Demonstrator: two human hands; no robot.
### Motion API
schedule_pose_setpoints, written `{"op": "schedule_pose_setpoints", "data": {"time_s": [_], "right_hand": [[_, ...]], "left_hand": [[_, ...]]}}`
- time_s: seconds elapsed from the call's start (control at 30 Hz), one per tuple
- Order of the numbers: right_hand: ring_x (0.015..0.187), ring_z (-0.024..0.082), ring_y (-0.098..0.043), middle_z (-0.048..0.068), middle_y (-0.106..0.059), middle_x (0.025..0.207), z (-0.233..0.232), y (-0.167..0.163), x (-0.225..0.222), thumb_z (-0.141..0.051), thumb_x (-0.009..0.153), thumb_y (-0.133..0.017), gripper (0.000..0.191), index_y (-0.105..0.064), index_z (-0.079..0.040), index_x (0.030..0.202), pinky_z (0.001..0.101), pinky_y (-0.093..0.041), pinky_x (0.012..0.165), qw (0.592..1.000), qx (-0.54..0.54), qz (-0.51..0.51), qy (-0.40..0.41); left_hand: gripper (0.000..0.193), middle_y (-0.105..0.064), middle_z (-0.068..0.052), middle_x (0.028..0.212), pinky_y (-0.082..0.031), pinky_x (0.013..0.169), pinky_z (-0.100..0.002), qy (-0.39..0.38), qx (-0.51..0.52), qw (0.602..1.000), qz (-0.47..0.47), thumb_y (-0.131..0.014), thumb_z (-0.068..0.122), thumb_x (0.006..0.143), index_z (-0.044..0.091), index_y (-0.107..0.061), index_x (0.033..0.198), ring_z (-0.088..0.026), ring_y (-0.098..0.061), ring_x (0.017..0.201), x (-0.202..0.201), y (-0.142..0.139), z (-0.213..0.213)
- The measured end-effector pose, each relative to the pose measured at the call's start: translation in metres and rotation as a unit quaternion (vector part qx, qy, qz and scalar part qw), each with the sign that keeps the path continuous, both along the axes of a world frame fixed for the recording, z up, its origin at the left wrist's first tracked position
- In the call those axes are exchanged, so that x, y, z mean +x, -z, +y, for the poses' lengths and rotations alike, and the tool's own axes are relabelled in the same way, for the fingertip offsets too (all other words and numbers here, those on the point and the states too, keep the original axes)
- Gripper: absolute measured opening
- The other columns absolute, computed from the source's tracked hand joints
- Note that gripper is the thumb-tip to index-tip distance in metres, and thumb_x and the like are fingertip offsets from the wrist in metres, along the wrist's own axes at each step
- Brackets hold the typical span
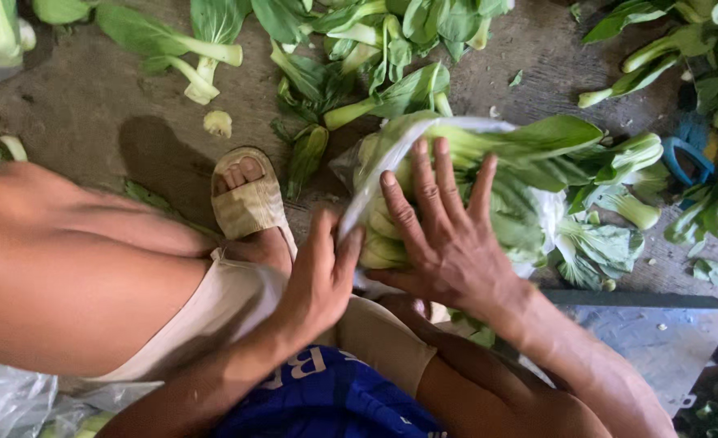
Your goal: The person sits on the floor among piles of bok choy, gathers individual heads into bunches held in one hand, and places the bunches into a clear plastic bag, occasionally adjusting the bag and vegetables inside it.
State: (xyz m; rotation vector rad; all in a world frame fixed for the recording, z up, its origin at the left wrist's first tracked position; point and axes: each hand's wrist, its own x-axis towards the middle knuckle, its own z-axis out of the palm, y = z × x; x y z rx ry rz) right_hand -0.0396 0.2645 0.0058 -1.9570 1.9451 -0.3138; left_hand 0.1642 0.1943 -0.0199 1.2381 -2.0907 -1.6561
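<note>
While the right hand lies flat with its fingers spread and pressed down, it covers a bundle of bok choy held inside a clear plastic bag. Palm faces down; fingertips point away from the person, toward the bag's mouth. Left hand sits just beside it, fingers curled, thumb and fingers pinching the white edge of the bag at its near left side. The two hands nearly touch at the bag's lower end.

Bundle: pale stalk ends toward the hands, dark green leaves fanning out to the right, past the bag's edge. It rests low, over the person's knees and the concrete floor.

Left of the hands, a bare foot in a tan sandal stands on the floor. A bare leg crosses the left of the view. Beige shorts and a blue garment lie below the forearms.

Farther out: loose bok choy heads scattered across the floor at top, more at upper right. Grey metal plate at lower right. Crumpled clear plastic at lower left.
</note>
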Motion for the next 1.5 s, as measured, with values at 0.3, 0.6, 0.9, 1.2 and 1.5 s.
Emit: {"op": "schedule_pose_setpoints", "data": {"time_s": [0.3,0.6,0.9,1.2,1.5], "right_hand": [[0.155,0.054,-0.017,0.026,-0.018,0.169,0.027,-0.005,-0.008,-0.054,0.093,-0.065,0.065,-0.045,-0.026,0.149,0.0878,-0.012,0.115,0.990,-0.033,-0.134,0.000],[0.154,0.046,-0.022,0.022,-0.019,0.165,0.047,0.030,-0.001,-0.049,0.096,-0.058,0.050,-0.053,-0.048,0.146,0.0864,-0.017,0.109,0.994,-0.028,0.063,-0.086],[0.155,0.031,-0.024,0.017,-0.030,0.166,0.033,-0.002,-0.003,-0.047,0.101,-0.052,0.064,-0.039,-0.014,0.155,0.0659,-0.013,0.122,0.995,-0.003,-0.088,-0.037],[0.101,0.028,-0.070,0.013,-0.070,0.117,0.122,-0.042,-0.052,-0.011,0.096,-0.069,0.035,-0.062,-0.006,0.130,0.0419,-0.057,0.087,0.890,0.057,-0.111,0.439],[0.067,0.015,-0.048,0.009,-0.056,0.080,0.178,-0.009,-0.067,-0.002,0.097,-0.074,0.028,-0.047,0.001,0.097,0.0331,-0.039,0.058,0.679,-0.046,-0.425,0.597]], "left_hand": [[0.022,-0.054,-0.004,0.066,-0.040,0.047,-0.028,-0.040,0.139,0.989,0.010,-0.054,0.015,0.106,0.004,-0.041,0.118,-0.009,-0.050,0.055,0.004,-0.016,0.015],[0.025,-0.058,-0.001,0.081,-0.046,0.053,-0.023,-0.076,0.148,0.980,0.108,-0.060,0.017,0.107,0.002,-0.041,0.114,-0.007,-0.054,0.064,-0.008,-0.041,0.033],[0.028,-0.065,-0.008,0.069,-0.046,0.055,-0.026,0.059,0.090,0.983,-0.152,-0.063,0.026,0.109,0.003,-0.074,0.120,-0.009,-0.058,0.062,-0.014,-0.049,-0.019],[0.076,-0.053,-0.025,0.141,-0.050,0.105,-0.053,0.301,-0.346,0.889,0.002,-0.081,0.044,0.077,0.007,-0.052,0.137,-0.039,-0.054,0.130,-0.058,-0.084,-0.017],[0.084,-0.039,-0.004,0.161,-0.013,0.126,-0.055,0.513,-0.503,0.675,-0.166,-0.069,0.028,0.090,0.022,-0.031,0.164,-0.024,-0.031,0.152,-0.103,0.005,0.041]]}}
